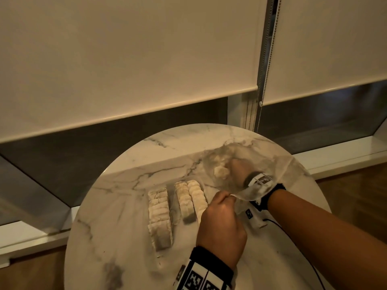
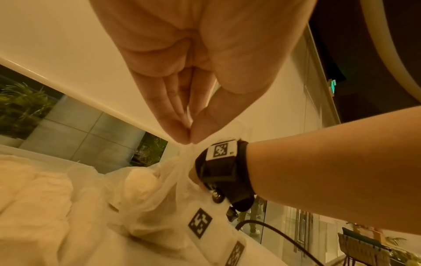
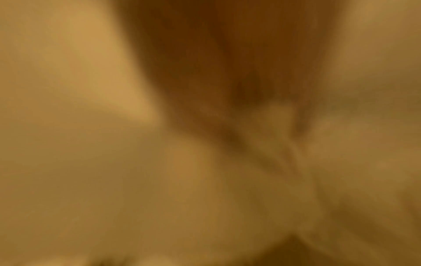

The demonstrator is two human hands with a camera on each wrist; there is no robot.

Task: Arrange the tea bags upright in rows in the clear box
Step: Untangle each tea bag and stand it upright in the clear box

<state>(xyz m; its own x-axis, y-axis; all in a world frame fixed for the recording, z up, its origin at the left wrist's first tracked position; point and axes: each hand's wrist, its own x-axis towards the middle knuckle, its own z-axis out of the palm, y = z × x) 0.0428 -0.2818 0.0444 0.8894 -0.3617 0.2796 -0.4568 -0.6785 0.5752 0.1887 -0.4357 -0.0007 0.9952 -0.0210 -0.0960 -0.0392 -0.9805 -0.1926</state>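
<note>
A clear box stands mid-table with three upright rows of pale tea bags: one long left row and two shorter rows on the right. Behind them lies a translucent plastic bag with loose tea bags inside. My left hand pinches the bag's near edge between thumb and fingers. My right hand is reached inside the bag beside the loose tea bags; its fingers are veiled by the plastic. The right wrist view is a brown blur.
The round marble table ends close behind the bag, with a window sill and roller blinds beyond. A white tagged device with a black cable lies under my right forearm. Bare marble lies left of the box.
</note>
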